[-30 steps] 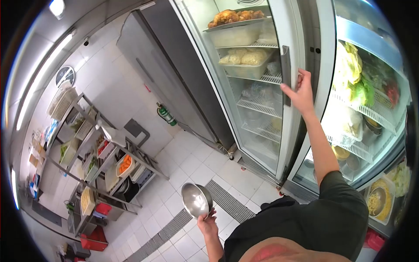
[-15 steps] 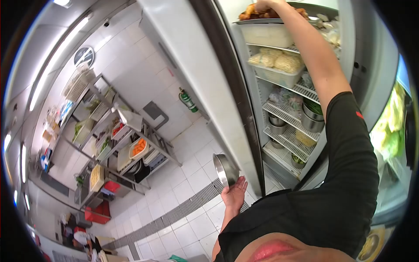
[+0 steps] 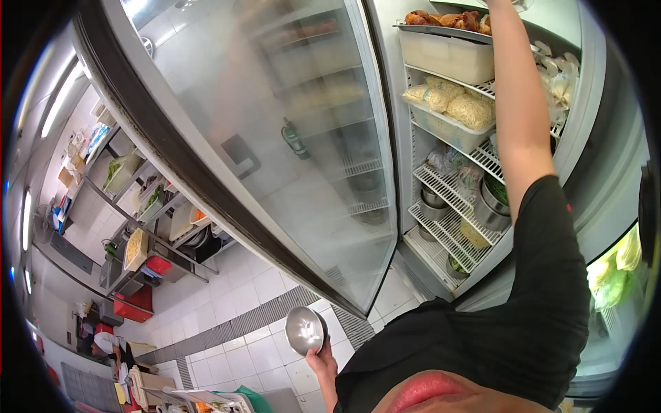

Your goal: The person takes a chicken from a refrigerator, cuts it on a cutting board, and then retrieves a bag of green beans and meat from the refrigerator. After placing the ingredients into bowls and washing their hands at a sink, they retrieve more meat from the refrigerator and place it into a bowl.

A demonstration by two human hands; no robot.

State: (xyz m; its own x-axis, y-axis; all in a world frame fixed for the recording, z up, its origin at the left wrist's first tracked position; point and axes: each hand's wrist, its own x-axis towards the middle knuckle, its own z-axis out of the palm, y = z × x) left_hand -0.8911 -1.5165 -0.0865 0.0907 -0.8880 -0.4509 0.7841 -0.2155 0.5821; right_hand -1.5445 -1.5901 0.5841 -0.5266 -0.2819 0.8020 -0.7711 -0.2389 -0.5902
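My left hand (image 3: 321, 361) grips a round stainless steel bowl (image 3: 305, 330) by its rim, low beside my body; its shiny inside faces me. My right arm reaches up into an open upright fridge (image 3: 589, 103). The right hand (image 3: 501, 3) is mostly cut off by the top edge, so its fingers are hidden. Just below and left of it, browned pieces that look like cooked meat (image 3: 451, 19) lie on a metal tray (image 3: 430, 30). Something clear (image 3: 525, 4) shows beside the wrist, too little to name.
The fogged glass door (image 3: 289, 172) stands open at left. Fridge shelves hold a white tub (image 3: 447, 58), bagged noodle-like food (image 3: 470, 110) and metal pots (image 3: 490, 210). Beyond are a storage rack (image 3: 148, 199), a floor drain (image 3: 241, 323) and another person (image 3: 107, 344) at lower left.
My right hand has gone from the meat on the tray to the top edge. My left hand has turned the bowl's inside towards me. The door's glass now shows broadly.
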